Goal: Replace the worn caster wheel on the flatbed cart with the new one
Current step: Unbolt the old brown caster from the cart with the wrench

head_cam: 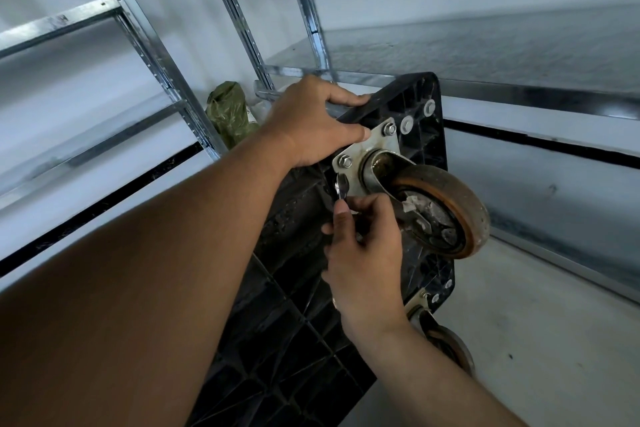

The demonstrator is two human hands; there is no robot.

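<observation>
The black flatbed cart (294, 315) stands tipped on its edge, its ribbed underside facing me. A worn caster wheel (446, 208) with a brown, dirty tread hangs from a metal mounting plate (360, 156) bolted near the cart's upper corner. My left hand (308, 125) grips the cart's top edge, thumb lying on the plate. My right hand (363, 243) pinches a small metal wrench (340, 185) whose head sits at the plate's lower left edge, just below a bolt (345, 161). A second caster (446, 340) shows at the cart's lower end, partly hidden by my right forearm.
Galvanised steel shelving uprights (152, 45) rise to the left and behind the cart. A metal shelf (485, 55) runs across the upper right. A green bag (228, 111) lies behind the cart near the wall. Pale concrete floor (536, 340) lies at the lower right.
</observation>
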